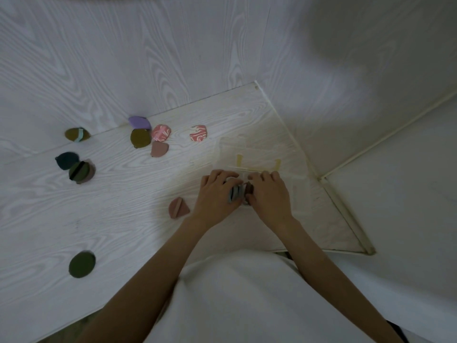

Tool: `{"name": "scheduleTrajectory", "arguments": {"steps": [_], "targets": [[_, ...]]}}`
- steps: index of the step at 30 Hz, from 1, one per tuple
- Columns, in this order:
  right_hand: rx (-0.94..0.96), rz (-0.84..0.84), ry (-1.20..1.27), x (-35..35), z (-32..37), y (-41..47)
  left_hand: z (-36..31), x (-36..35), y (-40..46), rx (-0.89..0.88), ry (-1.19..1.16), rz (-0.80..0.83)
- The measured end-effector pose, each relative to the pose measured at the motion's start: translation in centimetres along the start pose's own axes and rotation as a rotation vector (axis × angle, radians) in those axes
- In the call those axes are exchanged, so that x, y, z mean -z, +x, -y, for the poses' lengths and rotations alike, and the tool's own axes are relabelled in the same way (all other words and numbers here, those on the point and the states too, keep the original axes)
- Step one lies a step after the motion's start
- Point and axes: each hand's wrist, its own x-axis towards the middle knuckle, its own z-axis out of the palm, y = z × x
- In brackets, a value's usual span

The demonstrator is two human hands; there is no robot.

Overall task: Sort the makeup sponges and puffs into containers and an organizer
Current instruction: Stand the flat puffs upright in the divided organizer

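My left hand (pixel 214 191) and my right hand (pixel 268 193) press together around a small upright stack of puffs, grey-blue (pixel 235 193) and brown (pixel 248 189), at the near edge of a clear acrylic organizer (pixel 259 154). A dusty pink puff (pixel 178 208) lies just left of my left hand. Farther back lie two pink marbled puffs (pixel 161 132) (pixel 198 133), a purple sponge (pixel 139 122), an olive puff (pixel 140 138) and a mauve puff (pixel 159 149).
At the left lie an olive puff with a pale strap (pixel 77 134), a dark teal puff (pixel 66 160) and a dark green puff on a mauve one (pixel 81 172). A dark green puff (pixel 82 264) sits near the front. The white table (pixel 123 206) ends at a corner on the right.
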Motion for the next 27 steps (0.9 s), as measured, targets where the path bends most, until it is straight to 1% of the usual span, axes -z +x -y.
{"name": "scheduleTrajectory", "arguments": {"steps": [2, 4, 7, 11, 15, 19, 23, 27], "targets": [[-0.024, -0.004, -0.026, 0.3, -0.2, -0.1, 0.1, 0.0, 0.0, 0.016, -0.005, 0.015], [-0.002, -0.013, 0.047, 0.8, -0.5, -0.1, 0.1, -0.1, -0.1, 0.026, -0.004, 0.023], [0.011, 0.056, 0.130, 1.3, -1.0, -0.1, 0.1, -0.1, -0.1, 0.029, -0.013, 0.017], [-0.026, 0.043, 0.098, 1.4, -1.2, 0.0, 0.0, 0.2, -0.1, 0.020, -0.002, 0.028], [0.007, 0.036, 0.086, 1.5, -0.7, 0.6, 0.0, 0.3, 0.1, -0.016, 0.012, 0.061], [-0.052, 0.028, 0.067, 1.0, -0.7, 0.4, 0.2, 0.3, 0.2, -0.017, 0.018, 0.046], [-0.064, 0.064, 0.049, 0.5, -0.4, 0.1, 0.4, 0.2, 0.2, -0.022, 0.002, 0.052], [-0.070, -0.010, 0.067, 1.1, 0.1, -0.2, 0.7, 1.1, -0.3, 0.002, -0.073, 0.005]]}}
